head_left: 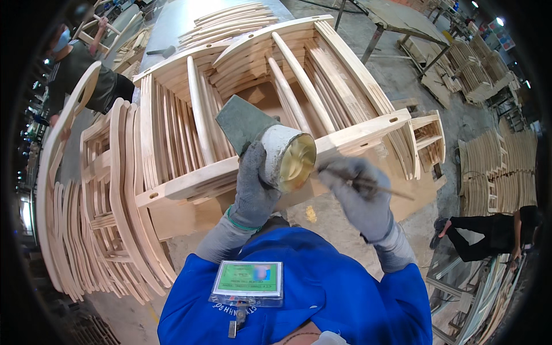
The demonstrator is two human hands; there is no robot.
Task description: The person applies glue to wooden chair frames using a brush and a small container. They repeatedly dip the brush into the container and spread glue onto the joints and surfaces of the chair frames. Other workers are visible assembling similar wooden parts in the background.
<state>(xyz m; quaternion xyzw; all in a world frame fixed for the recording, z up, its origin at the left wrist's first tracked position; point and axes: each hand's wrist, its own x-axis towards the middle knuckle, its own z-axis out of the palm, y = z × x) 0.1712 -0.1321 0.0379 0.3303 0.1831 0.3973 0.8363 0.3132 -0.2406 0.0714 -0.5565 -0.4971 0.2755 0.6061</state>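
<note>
My left hand (252, 190), in a grey glove, is wrapped round a white cup (272, 154) with a stained rim. The cup is tipped toward me and shows a yellowish substance inside. Behind it a flat grey-green piece (244, 122) sticks up; I cannot tell what it is or how it is held. Just right of the cup, my gloved right hand (363, 201) is closed on a thin brown stick (394, 191) and is blurred by motion. Beyond both hands lies a pale wooden frame (198, 179) with round rungs, stacked over more such frames.
Curved wooden parts (224, 26) lie on a light table at the far side, near a dark mallet-like tool (162, 52). Chair-like frames (118, 172) stand at the left. One person (86, 80) works at the far left, another (494, 233) at the right. Wood stacks (500, 167) stand right.
</note>
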